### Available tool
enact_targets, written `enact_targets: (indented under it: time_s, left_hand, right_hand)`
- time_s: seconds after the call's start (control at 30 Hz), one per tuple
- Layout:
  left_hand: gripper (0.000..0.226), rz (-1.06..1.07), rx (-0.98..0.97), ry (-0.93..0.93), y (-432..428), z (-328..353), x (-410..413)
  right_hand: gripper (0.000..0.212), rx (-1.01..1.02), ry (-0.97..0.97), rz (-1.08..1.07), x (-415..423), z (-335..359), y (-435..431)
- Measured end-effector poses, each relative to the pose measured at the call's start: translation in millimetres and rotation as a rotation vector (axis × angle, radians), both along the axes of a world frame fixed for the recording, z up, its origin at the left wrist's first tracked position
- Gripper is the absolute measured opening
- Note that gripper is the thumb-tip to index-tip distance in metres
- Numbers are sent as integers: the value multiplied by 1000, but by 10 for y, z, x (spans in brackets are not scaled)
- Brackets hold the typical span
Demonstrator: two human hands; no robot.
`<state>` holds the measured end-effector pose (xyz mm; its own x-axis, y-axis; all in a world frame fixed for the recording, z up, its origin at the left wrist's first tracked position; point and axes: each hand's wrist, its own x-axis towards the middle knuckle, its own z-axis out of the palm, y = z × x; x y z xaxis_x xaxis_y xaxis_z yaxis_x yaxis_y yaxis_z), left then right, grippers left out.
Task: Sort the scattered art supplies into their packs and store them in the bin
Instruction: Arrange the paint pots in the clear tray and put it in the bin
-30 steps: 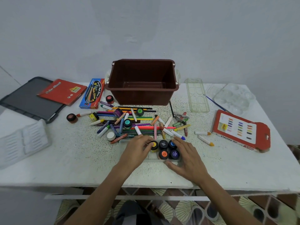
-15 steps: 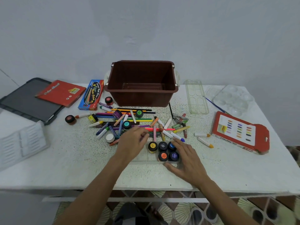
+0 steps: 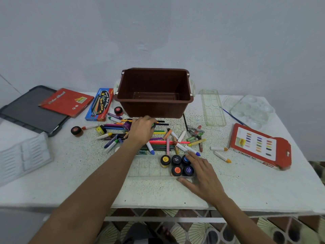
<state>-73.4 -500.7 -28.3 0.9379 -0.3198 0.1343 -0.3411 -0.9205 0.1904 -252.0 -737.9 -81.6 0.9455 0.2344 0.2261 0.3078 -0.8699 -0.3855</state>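
Speckled table (image 3: 70, 182), left hand (image 3: 142, 132) curled round green-lidded pot (image 3: 153, 124), right hand (image 3: 202, 175) spread open against clear tray (image 3: 149, 169) of 5 pots (image 3: 176, 160).

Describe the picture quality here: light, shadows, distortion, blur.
Head view: soft, even light, with only a faint shadow under the bin; the wide-angle lens bows the table edges; the left hand is slightly soft, its fingertips hard to read; the clear tray nearly vanishes against the speckled top.

Soft, even indoor light, faint shadows, no glare, mild softness overall, wide-angle bending at the edges
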Motion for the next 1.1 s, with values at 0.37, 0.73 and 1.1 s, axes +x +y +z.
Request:
enact_targets:
  time_s: [0.37,0.73,1.1]
  left_hand:
    - [20,-43,-402,-37,67,216,-363]
    - [26,-7,-611,290,283,43,-1314]
    - [27,73,-613,470,122,-41,-1479]
  right_hand:
    - [78,-27,4,-9,-7,9,3]
    - [77,-21,0,-11,-16,7,14]
    - [77,-37,8,-18,-12,3,22]
